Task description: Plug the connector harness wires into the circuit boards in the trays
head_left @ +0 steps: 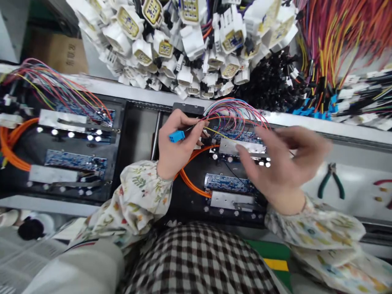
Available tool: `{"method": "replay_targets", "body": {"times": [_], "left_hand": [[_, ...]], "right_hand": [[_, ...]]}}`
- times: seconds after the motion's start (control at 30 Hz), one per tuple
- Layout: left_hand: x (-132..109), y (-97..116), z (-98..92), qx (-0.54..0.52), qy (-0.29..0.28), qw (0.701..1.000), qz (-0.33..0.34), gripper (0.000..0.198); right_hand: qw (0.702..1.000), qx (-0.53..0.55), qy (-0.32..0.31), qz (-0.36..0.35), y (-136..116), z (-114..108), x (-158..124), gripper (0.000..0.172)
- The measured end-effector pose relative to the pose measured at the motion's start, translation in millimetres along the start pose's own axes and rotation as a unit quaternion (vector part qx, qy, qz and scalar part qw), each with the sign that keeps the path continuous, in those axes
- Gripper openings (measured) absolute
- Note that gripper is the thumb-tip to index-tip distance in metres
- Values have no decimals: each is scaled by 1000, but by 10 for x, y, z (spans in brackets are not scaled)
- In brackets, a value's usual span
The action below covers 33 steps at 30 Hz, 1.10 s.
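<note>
My left hand (177, 143) is closed, thumb and forefinger pinching thin wires at the left end of a coloured wire bundle (235, 107). A small blue connector (177, 136) rests against that hand's palm side. From the pinch a yellow wire (219, 132) runs right toward my right thumb. My right hand (283, 163), blurred by motion, hovers over the right end of the upper circuit board (241, 147), thumb and fingers apart. Whether it touches the wire's end I cannot make out. Below lies a second circuit board (231, 185), and thick orange cables (191, 181) curve to both boards.
White connectors (192, 41) hang in a dense mass at the back, with red and yellow wires (346, 41) to their right. Another black tray (118, 179) with two boards sits at left. Green-handled pliers (331, 181) lie at right. A cardboard box (58, 53) stands back left.
</note>
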<state>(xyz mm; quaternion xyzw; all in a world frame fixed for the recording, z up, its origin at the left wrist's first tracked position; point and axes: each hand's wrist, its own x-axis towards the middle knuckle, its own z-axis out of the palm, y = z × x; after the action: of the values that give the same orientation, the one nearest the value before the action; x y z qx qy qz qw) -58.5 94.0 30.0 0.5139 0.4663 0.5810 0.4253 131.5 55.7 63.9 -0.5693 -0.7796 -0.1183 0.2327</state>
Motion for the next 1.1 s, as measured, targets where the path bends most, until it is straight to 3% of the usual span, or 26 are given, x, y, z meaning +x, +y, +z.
{"method": "replay_targets", "body": {"times": [0.1,0.23,0.3,0.4,0.47,0.57,0.7,0.83,0.9,1.0,1.1], "left_hand": [[0,5,-6,-2,0,1000,-7,14],[3,4,-23,8,3,1000,-23,13],[11,-8,-32,10,3,1000,-19,13],[13,-36,-55,0,-9,1000,-5,8],[-1,-48,-91,-2,-43,999,-13,8],[-29,-39,-202,70,-133,989,-12,11],[-42,61,-441,221,-261,938,58,30],[-201,286,-727,374,-363,851,63,64],[-396,383,-863,405,-334,851,0,64],[-714,417,-1005,349,-246,898,-108,59],[-842,333,-1003,321,-228,912,-113,50]], "right_hand": [[995,-7,-77,-62,-32,101,-11,24],[973,144,-177,13,82,100,37,16],[964,190,-172,69,216,-8,42,16],[969,153,-108,163,438,-210,-41,20],[966,123,-73,218,554,-304,-161,22],[951,124,-77,271,642,-342,-367,22],[946,129,-104,278,659,-314,-534,19],[951,120,-96,269,676,-417,-646,21],[956,115,-64,263,653,-511,-758,23],[964,139,-32,226,444,-635,-1017,19],[969,181,-57,159,-35,-666,-1272,16]]}}
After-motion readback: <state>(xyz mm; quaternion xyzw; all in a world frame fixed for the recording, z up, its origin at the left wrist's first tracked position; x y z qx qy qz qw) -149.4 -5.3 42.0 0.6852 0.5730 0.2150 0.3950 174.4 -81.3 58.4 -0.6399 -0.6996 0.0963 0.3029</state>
